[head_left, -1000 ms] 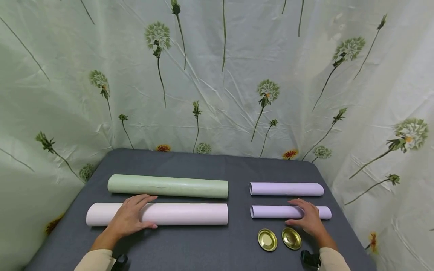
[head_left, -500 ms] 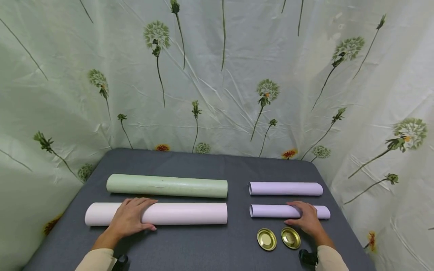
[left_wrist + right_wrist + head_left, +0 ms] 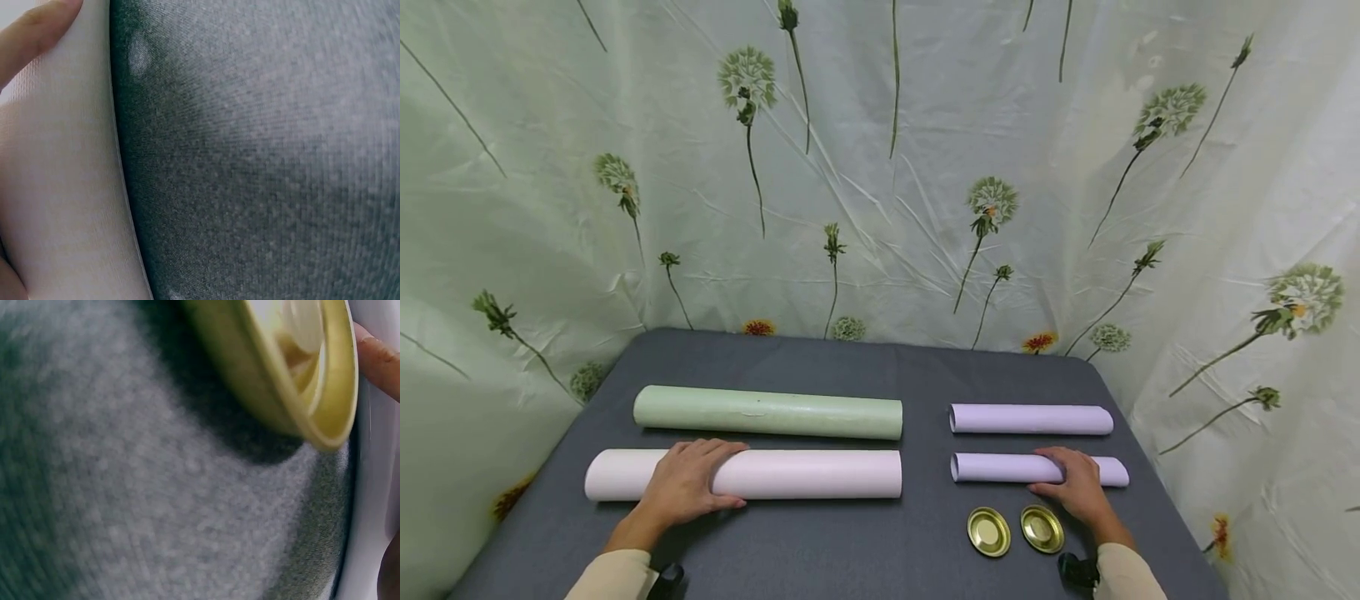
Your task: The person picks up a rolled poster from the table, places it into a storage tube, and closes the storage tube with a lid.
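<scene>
A pale pink tube [image 3: 820, 475] lies crosswise at the front left of the table. My left hand [image 3: 683, 485] grips it left of its middle, thumb along the near side and fingers over the top. The left wrist view shows the pink tube [image 3: 69, 162] close up, with the thumb on it. At the front right, my right hand [image 3: 1078, 486] holds a thinner lilac tube [image 3: 1000, 467], thumb in front and fingers reaching over. Just left of the right wrist sits a gold lid [image 3: 1042, 529], near in the right wrist view as a yellow rim [image 3: 340, 394].
Behind the pink tube lies a pale green tube [image 3: 767, 412]. A second lilac tube [image 3: 1030, 419] is behind the held one. Another gold lid [image 3: 988, 532] sits beside the first. A flowered curtain [image 3: 880, 167] surrounds the dark grey table [image 3: 850, 550].
The fingers of my left hand have come down onto the pink tube. My right hand has closed slightly around the lilac tube. Both tubes lie where they were.
</scene>
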Tool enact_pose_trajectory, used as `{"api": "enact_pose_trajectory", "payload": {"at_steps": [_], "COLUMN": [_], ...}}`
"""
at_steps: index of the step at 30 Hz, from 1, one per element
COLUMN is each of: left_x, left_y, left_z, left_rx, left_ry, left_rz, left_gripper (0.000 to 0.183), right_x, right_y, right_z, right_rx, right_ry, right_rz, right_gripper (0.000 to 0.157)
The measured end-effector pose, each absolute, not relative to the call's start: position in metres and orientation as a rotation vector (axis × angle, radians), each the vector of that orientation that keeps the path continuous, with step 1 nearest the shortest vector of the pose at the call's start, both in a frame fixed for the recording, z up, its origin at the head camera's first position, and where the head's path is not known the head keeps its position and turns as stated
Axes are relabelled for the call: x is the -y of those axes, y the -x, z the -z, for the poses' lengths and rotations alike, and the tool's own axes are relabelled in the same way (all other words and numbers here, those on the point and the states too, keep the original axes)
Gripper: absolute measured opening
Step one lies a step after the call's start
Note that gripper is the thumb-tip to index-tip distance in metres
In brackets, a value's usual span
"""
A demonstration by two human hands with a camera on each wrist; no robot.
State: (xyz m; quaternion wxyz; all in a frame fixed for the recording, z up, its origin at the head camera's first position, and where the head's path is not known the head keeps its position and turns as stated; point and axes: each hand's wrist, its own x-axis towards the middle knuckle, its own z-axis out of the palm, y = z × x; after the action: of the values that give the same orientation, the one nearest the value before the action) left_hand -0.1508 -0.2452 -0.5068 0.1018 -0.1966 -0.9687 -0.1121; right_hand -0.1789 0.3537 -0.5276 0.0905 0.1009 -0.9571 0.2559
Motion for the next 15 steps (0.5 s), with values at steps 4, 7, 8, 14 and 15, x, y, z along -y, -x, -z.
{"api": "enact_pose_trajectory", "payload": {"at_steps": [4,7,8,14,15], "left_x": [0.2459,0.2457,0.2455,0.2447,0.2446], "left_y": [0.1506,0.1505,0.1505,0.1519,0.1522], "left_z": [0.5067,0.506,0.5056,0.5049,0.5048], "left_rx": [2.859,2.852,2.85,2.864,2.867], "left_ry": [0.578,0.584,0.584,0.587,0.588], "left_rz": [0.337,0.332,0.331,0.318,0.316], "left_gripper": [0.074,0.075,0.075,0.075,0.074], "right_x": [-0.3514,-0.3498,-0.3494,-0.3475,-0.3469], "right_y": [0.178,0.1782,0.1784,0.1784,0.1783], "right_z": [0.5281,0.527,0.5265,0.5227,0.5217], "right_rx": [2.857,2.862,2.865,2.863,2.852], "right_ry": [-0.281,-0.267,-0.263,-0.25,-0.256], "right_rz": [-0.772,-0.8,-0.804,-0.78,-0.778], "right_gripper": [0.054,0.052,0.051,0.048,0.048]}}
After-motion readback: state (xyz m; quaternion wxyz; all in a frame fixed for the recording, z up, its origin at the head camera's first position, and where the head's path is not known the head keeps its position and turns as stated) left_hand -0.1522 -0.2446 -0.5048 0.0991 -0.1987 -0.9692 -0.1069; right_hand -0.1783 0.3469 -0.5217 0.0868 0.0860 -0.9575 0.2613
